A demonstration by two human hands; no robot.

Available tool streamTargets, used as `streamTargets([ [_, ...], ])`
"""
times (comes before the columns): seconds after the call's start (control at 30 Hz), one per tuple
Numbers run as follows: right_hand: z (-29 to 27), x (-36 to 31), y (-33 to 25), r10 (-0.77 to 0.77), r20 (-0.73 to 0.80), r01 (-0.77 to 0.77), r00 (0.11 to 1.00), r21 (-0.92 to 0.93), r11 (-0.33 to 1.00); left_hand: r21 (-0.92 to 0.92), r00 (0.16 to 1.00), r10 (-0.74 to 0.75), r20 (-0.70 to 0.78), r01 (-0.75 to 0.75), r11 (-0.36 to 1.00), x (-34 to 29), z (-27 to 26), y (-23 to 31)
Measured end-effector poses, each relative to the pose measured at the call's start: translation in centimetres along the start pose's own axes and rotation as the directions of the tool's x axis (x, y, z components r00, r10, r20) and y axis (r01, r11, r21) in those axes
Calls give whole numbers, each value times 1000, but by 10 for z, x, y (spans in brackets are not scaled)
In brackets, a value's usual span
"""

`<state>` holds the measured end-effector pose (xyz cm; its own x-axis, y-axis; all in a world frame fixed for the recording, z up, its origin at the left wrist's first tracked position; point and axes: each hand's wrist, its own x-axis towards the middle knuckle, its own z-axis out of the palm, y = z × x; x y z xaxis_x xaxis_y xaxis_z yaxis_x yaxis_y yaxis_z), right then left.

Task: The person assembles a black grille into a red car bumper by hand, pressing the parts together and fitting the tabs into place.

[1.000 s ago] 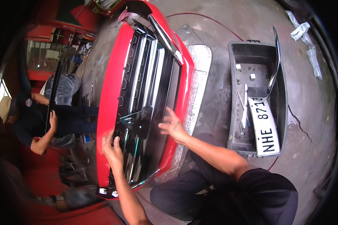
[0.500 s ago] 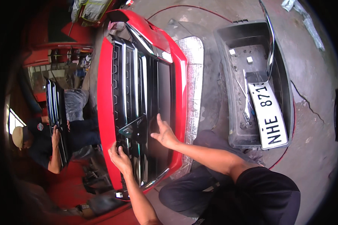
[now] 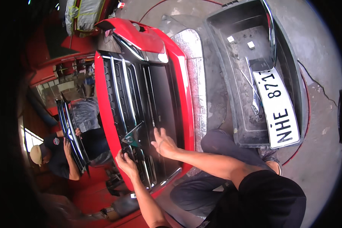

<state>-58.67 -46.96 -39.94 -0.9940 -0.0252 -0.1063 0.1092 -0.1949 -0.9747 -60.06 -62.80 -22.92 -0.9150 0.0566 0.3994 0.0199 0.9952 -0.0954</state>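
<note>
A red car bumper (image 3: 187,95) with a black and chrome grille (image 3: 131,91) lies in front of me. Above its smooth black panel (image 3: 159,95), my right hand (image 3: 165,144) is held open, fingers spread, nothing in its grasp. My left hand (image 3: 126,164) is at the grille's left side beside the red edge, fingers loosely bent and apart; its contact with the edge is hard to judge. Between the hands, at the grille's middle, sits a dark, glossy emblem piece (image 3: 131,140) with a greenish sheen.
At right, a black plastic tub (image 3: 237,125) holds a white number plate (image 3: 279,110), chrome trim (image 3: 270,38) and small white blocks (image 3: 250,45). Silver foil padding (image 3: 195,68) lies under the bumper. At left, a co-worker (image 3: 59,152) holds another grille (image 3: 73,133). A red hose (image 3: 307,102) crosses the floor.
The view has shifted and tilted. My right hand has stayed spread over the panel, its fingers slightly closer together. My left hand remains by the grille's edge. The co-worker's grille is tilted differently.
</note>
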Motion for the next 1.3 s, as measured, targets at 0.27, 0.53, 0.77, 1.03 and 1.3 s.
streamTargets([
  [0.27, -1, -15, 7, -13, 53, 7, 999, 107, 994, -41, 1000, -29, 10, 29, 999, -4, 6, -10],
  [0.53, -6, -16, 3, 5, 119, -21, 993, 138, 990, -30, 998, -64, -7, 64, 998, -9, 2, 4],
  [0.77, 3, -7, 9, -26, 105, 24, 994, 20, 1000, -48, 997, -52, -64, 49, 998, -10, 8, 0],
  [1.03, 19, -3, 18, -72, 25, 71, 997, 34, 997, -116, 997, -65, -44, 59, 991, -18, -11, 10],
  [1.3, 20, -9, 21, -47, 12, 47, 999, 13, 999, 117, 996, -85, -33, 89, 989, -84, -35, -10],
])
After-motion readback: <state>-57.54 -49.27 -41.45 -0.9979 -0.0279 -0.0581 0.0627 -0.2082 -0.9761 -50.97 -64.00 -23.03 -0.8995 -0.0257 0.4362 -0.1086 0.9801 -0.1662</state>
